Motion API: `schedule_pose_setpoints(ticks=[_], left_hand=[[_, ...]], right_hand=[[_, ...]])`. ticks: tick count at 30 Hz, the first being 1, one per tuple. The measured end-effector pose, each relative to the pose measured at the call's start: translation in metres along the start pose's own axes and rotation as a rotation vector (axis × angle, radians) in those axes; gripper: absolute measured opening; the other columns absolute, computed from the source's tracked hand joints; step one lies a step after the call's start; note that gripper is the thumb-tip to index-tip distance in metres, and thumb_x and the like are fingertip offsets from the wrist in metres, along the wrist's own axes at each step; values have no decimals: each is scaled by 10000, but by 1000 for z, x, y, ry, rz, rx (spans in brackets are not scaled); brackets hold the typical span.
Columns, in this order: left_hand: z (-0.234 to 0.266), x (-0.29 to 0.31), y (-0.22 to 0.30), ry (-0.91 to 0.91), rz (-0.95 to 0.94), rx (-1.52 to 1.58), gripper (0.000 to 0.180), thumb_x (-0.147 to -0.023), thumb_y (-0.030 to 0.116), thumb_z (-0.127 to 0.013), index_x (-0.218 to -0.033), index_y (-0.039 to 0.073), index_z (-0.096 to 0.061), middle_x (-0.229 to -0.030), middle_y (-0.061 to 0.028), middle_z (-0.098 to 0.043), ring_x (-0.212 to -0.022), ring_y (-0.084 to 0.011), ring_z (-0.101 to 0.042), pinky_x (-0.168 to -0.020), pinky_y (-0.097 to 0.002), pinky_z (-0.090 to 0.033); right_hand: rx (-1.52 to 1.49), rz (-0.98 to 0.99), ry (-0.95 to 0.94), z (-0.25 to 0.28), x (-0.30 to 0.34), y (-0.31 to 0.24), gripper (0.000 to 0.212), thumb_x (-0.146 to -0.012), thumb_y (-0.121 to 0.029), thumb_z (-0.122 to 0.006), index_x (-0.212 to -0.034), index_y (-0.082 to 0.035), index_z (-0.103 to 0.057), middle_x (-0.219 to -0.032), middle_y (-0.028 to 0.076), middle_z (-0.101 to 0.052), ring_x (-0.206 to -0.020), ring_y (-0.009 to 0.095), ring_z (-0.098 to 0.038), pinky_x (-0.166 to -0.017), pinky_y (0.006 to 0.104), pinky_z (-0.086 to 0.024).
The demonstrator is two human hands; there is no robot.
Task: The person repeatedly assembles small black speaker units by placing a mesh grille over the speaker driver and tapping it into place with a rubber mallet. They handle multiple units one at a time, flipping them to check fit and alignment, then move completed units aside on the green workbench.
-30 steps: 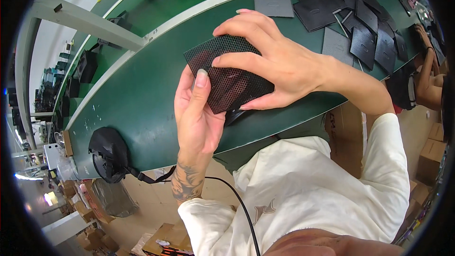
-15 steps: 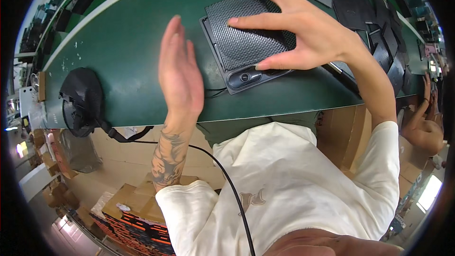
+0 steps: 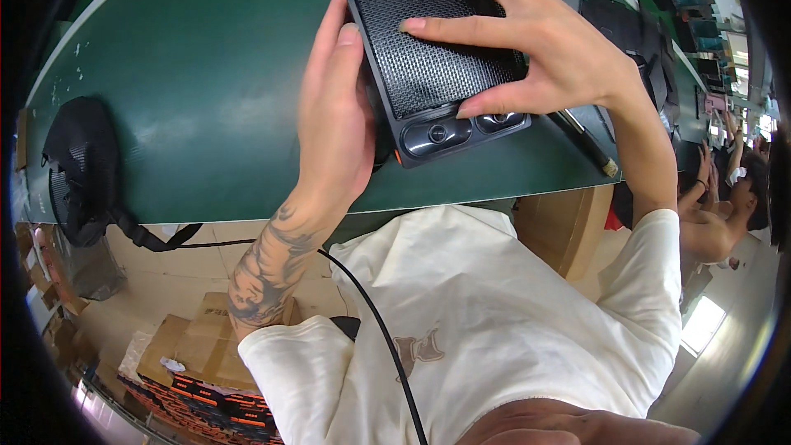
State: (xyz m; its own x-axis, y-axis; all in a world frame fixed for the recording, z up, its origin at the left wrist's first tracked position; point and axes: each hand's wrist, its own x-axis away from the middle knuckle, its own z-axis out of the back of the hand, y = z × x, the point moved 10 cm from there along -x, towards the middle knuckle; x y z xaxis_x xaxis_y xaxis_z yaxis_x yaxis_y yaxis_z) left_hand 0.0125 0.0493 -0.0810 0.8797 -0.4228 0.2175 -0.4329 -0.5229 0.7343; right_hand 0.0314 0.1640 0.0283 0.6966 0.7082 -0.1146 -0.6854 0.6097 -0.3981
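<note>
A black speaker-like box (image 3: 445, 107) with a mesh grille and two round dials on its front lies on the green table (image 3: 189, 99). My left hand (image 3: 334, 124) presses flat against the box's left side. My right hand (image 3: 544, 49) is spread over the mesh top, fingers and thumb clamping it.
A black round device (image 3: 78, 169) with a strap and cable sits at the table's left edge. A thin brush-like tool (image 3: 587, 142) lies right of the box. Dark flat panels (image 3: 626, 21) lie at the far right. Cardboard boxes (image 3: 185, 354) stand under the table. Another person (image 3: 725, 214) sits at right.
My left hand, raised off the table a moment ago, has come against the box's left side. One second ago both hands held only the mesh grille; it now sits on the box.
</note>
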Motion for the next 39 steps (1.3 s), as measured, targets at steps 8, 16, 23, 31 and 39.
schedule_pose_setpoints(ticks=[8, 16, 23, 31, 39], left_hand=[[4, -1, 0, 41, -17, -23, 517, -1126, 246, -341, -1594, 27, -316, -1476, -179, -544, -1322, -253, -587, -1094, -413, -507], [-4, -1, 3, -220, -66, 160, 506, -1121, 295, -326, -1551, 33, -379, -1440, -170, -573, -1263, -256, -628, -1053, -408, -537], [6, -25, 6, 78, 46, -143, 431, -1101, 289, -425, -1414, 10, -528, -1357, -148, -617, -1200, -231, -643, -1022, -380, -529], [2, -38, 13, 36, -138, -109, 254, -1082, 228, -558, -1132, -12, -625, -1023, -84, -681, -902, -143, -674, -808, -277, -571], [8, -35, 10, 17, -98, -166, 339, -1073, 250, -551, -1298, -4, -570, -1187, -106, -652, -1075, -177, -634, -937, -308, -521]], right_hand=[[-26, -5, -19, 0, -4, -2, 689, -858, -460, -816, -1439, -149, -618, -1443, 330, -438, -1304, 470, -476, -1102, 507, -413], [42, 15, -25, -8, -5, -7, 637, -890, -475, -783, -1423, -159, -635, -1435, 328, -429, -1291, 458, -458, -1104, 504, -394], [94, 39, -25, -6, -5, -11, 622, -900, -456, -776, -1425, -154, -633, -1417, 327, -441, -1276, 453, -467, -1101, 494, -398], [59, 108, 91, -5, 0, -15, 599, -864, -392, -822, -1375, -122, -662, -1406, 316, -459, -1237, 454, -498, -1075, 483, -433], [10, 39, 115, -5, 3, -10, 623, -852, -378, -835, -1382, -108, -648, -1439, 309, -451, -1295, 466, -480, -1104, 484, -424]])
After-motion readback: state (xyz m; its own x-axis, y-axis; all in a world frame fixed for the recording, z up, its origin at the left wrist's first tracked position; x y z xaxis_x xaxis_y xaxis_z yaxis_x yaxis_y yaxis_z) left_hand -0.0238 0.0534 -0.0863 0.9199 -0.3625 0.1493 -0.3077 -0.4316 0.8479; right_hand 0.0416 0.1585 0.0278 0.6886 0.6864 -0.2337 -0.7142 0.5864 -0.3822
